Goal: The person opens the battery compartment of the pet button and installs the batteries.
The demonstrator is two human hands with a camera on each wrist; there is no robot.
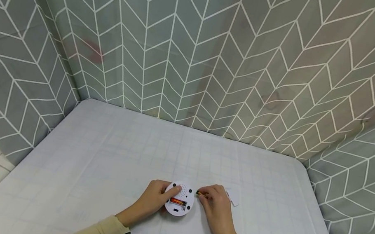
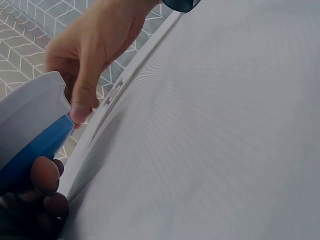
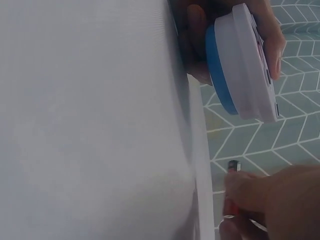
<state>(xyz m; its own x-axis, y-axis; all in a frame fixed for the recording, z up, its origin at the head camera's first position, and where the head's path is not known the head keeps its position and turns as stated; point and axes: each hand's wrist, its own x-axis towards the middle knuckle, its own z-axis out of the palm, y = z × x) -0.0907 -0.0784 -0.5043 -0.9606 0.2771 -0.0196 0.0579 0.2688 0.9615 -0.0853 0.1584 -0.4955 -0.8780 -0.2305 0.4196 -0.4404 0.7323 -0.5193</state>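
My left hand (image 1: 157,195) grips a round white device (image 1: 179,211) with a blue far side, its underside turned up toward the head camera. In its uncovered battery compartment lies a red and black battery (image 1: 178,202); small dark feet and a patch of speaker holes surround it. Just right of the device, my right hand (image 1: 218,204) pinches a second battery (image 1: 201,194) between thumb and fingers. The right wrist view shows that battery (image 3: 233,166) below the device (image 3: 240,65), apart from it. Fingers of the left hand curl under the blue part (image 2: 37,152) in the left wrist view.
A small white flat piece (image 1: 232,197) lies on the white-covered table (image 1: 120,155) beyond the right hand. Patterned grey curtains (image 1: 191,51) stand along the back and both sides. Dark cameras are strapped at both wrists.
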